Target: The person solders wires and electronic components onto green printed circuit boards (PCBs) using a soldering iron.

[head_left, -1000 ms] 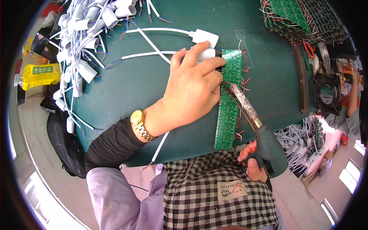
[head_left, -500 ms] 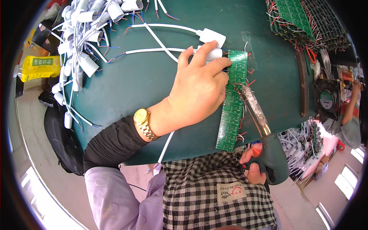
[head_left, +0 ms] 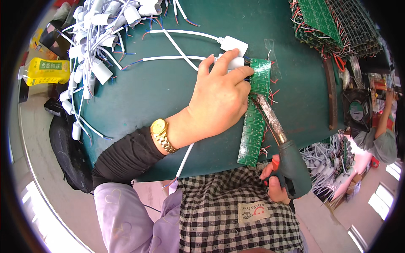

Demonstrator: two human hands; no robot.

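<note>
A strip of green circuit boards lies lengthwise on the table. My left hand is at its left edge, its upper fingers pressing on a white cable connector and the index fingertip reaching the board. The lower fingers curl under and are partly hidden; a white cable runs beneath my wrist. My right hand is closed round the dark handle of a soldering gun with a red trigger. The gun's tip meets the strip's left edge, close to my left fingers. Another white connector lies just beyond.
A heap of white cable sockets with bare wire ends covers the far left. Stacked circuit boards stand far right, near a dark bar and a fan. A yellow bottle is left; a co-worker's arm shows right.
The soldering gun has shifted left, its tip going from the middle of the strip to the left edge beside my fingers. My left hand stays on the connector.
</note>
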